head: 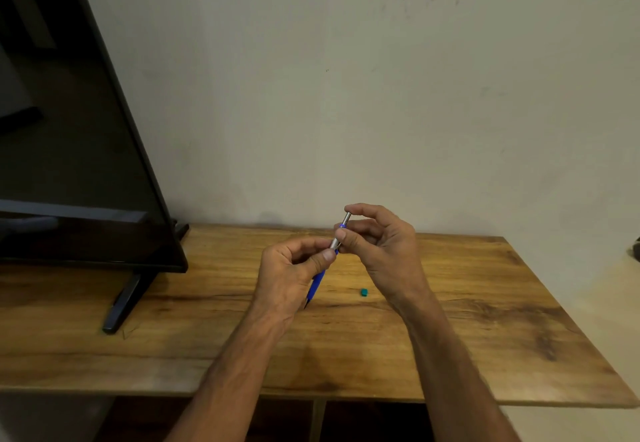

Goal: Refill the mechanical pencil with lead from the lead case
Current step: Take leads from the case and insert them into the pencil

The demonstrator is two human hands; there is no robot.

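I hold a blue mechanical pencil [318, 282] with a silver upper end above the wooden table, tilted with its tip pointing down and toward me. My left hand [291, 268] grips its barrel between thumb and fingers. My right hand [377, 241] pinches the silver top end with thumb and forefinger. A small teal piece [363, 291] lies on the table just right of the pencil's tip; I cannot tell whether it is a cap or an eraser. No lead case shows in the head view.
A wooden table [485, 320] stands against a pale wall. At the left a black flat screen [69, 130] rests on a dark foot [121, 306]. A dark object [635, 249] peeks in at the right edge.
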